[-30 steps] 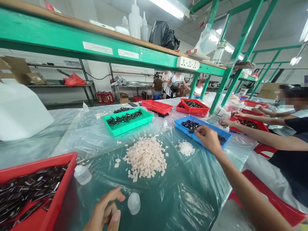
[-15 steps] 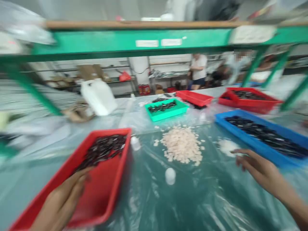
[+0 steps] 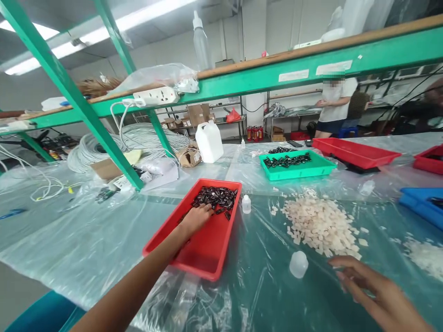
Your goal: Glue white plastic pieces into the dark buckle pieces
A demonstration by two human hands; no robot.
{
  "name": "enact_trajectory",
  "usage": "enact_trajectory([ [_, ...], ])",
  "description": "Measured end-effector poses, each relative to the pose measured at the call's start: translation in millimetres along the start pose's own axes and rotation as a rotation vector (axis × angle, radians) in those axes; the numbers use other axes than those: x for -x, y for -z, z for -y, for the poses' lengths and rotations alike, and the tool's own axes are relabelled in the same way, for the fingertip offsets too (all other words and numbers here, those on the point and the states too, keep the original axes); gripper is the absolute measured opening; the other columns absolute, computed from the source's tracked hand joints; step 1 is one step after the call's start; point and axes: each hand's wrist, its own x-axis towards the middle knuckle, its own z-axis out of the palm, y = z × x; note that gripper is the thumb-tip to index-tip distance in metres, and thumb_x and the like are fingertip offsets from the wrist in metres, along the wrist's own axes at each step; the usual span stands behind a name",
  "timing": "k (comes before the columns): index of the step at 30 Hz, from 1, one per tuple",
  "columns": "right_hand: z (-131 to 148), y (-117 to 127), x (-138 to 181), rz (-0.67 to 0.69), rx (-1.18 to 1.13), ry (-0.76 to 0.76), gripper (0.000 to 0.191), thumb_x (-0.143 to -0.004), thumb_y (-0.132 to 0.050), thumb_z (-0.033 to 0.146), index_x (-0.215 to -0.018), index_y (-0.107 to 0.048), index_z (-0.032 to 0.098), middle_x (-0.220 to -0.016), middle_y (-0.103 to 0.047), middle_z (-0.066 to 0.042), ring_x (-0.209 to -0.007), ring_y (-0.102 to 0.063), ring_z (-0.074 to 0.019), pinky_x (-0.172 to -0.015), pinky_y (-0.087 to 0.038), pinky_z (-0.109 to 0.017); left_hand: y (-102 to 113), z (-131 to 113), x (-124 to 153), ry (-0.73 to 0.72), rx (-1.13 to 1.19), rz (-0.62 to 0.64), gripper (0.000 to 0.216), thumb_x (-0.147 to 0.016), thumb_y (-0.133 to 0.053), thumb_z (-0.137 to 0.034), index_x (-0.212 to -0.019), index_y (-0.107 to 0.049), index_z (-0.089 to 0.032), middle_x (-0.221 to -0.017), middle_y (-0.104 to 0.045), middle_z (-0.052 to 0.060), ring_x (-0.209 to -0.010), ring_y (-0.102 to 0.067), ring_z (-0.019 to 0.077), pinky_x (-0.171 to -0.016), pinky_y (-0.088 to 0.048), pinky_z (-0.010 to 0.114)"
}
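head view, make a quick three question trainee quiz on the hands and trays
1. Which of the wearer's hands is in the near red tray?
2. True or false: the green tray holds pale chips.
3. What stands just beside the near red tray's right rim? a) white jug b) small bottle c) blue tray

Key: 1. The left hand. 2. False; it holds dark pieces. 3. b

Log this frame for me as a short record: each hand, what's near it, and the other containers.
Left hand: inside the red tray, at the dark glossy pieces; grip unclear
Right hand: fingers apart, near the pile of pale chips
Small containers: translucent cup near the right hand; dropper bottle upright beside the red tray
Farther back: green tray, white jug
Right edge: blue tray, partly visible
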Motion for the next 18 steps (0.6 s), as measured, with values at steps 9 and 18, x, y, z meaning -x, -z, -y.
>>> enact_trajectory([
  [9, 41, -33, -15, 0.136, 0.016, -0.123, 0.041, -0.080, -0.068, 0.028, -0.121, -0.066, 0.027, -0.100, -0.072, -0.004, -0.076, -0.072, -0.0206, -0.066, -0.057, -0.029, 1, 7, -5, -0.052, 0.057, -0.162, 0.033, -0.105, -0.048, -0.019, -0.135, -0.060, -0.015, -0.123, -0.071, 0.015, -0.101, -0.074, 0.0281, -0.082, -0.061, 0.044],
  [18, 62, -48, -38, 0.095, -0.035, -0.198, 0.023, -0.071, -0.074, 0.026, -0.093, -0.066, 0.026, -0.079, -0.066, -0.001, -0.070, -0.063, -0.0237, -0.058, -0.045, -0.031, 22, -122, 71, -0.148, 1.174, -0.304, 0.034, -0.106, -0.041, -0.043, -0.133, -0.061, -0.037, -0.078, -0.067, -0.002, -0.061, -0.070, 0.0154, -0.072, -0.061, 0.028],
])
